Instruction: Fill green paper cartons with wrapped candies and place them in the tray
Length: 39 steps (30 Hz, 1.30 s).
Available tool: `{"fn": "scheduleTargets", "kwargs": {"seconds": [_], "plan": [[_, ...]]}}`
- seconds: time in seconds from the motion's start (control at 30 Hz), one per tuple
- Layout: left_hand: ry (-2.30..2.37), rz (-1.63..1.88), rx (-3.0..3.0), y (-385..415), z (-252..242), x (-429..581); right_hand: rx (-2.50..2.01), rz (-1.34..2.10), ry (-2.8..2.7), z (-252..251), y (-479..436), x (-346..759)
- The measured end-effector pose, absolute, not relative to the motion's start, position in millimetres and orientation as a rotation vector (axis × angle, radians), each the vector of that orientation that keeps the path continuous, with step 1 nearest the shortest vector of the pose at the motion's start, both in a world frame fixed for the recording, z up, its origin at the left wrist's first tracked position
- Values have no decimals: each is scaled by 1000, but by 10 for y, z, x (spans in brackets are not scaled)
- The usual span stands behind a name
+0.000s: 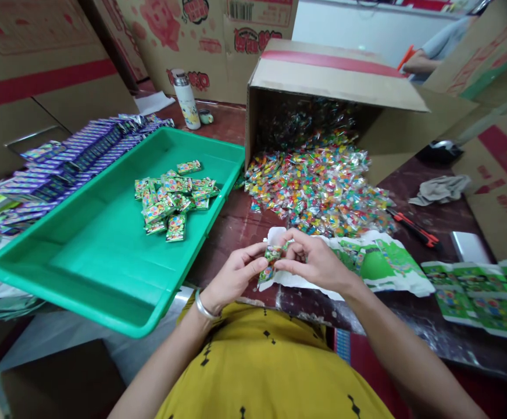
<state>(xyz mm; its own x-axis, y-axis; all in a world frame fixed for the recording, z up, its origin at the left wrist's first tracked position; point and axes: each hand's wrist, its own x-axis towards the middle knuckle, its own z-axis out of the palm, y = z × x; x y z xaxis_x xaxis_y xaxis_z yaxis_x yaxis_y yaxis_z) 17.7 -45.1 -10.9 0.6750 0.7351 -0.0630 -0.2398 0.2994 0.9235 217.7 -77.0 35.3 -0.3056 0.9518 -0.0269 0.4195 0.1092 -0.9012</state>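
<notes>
Between my two hands, above the table's front edge, is a small green printed candy box (267, 272). My left hand (238, 269) pinches its left side with thumb and fingers. From the right, my right hand (312, 259) closes its fingers at the box's upper end; some of its fingertips are hidden. Under my hands lies a white and green printed sheet (378, 262). Just beyond is a heap of clear-wrapped colourful candies (318, 186), spilling out of a cardboard carton (336, 73) on its side. To the left, a green tray (96, 233) holds a pile of small green boxes (166, 198).
Purple boxes (92, 145) are stacked in rows beyond the tray. A thermos flask (186, 99) and a small cup (206, 116) stand at the back. On the right lie a red and black cutter (414, 230), a grey cloth (441, 190) and flat green box sheets (480, 294). Another person's arm (432, 58) shows behind.
</notes>
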Motion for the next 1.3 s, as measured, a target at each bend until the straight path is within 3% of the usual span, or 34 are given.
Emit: {"fn": "scheduleTargets", "kwargs": {"seconds": [0.07, 0.17, 0.57, 0.7, 0.87, 1.3], "plan": [[611, 683, 1237, -450, -86, 183, -1332, 1227, -1753, 361, -759, 2199], [744, 776, 1353, -460, -80, 204, -1391, 1031, -1560, 317, -756, 2186], [967, 1347, 1131, -637, -256, 396, -1290, 772, -1136, -157, -798, 1731], [995, 1178, 1301, -653, -211, 320, -1332, 649, -1213, -158, -773, 1747], [878, 974, 1384, -570, -147, 244, -1332, 733, -1284, -181, -757, 1812], [879, 1071, 1240, -545, -64, 222, -1240, 1050, -1276, 8, -639, 1923]]}}
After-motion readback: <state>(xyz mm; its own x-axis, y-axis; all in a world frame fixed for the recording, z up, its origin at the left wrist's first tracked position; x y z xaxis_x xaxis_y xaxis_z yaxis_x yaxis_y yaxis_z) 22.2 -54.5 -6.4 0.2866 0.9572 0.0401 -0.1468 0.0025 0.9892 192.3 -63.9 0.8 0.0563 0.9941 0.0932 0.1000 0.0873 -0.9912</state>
